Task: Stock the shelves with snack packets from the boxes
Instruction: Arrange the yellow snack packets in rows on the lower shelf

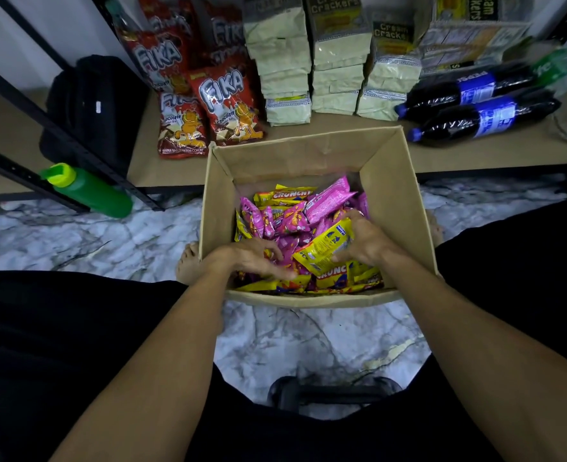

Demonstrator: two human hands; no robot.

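An open cardboard box [392,181] stands on the marble floor, filled with several pink snack packets [325,201] and yellow Crunchy packets [285,194]. Both my hands are inside the box near its front wall. My right hand [363,240] grips a yellow packet [323,246], lifted and tilted above the pile. My left hand [259,258] lies on the packets with fingers spread, touching pink and yellow ones. Behind the box runs the low wooden shelf [162,168].
On the shelf stand red Fika wafer bags [222,101], stacked Cream Crackers packs [335,68] and lying Pepsi bottles [475,105]. A green bottle [89,191] and a black bag [92,105] sit by the black rack post [59,131] at the left. My knees flank the box.
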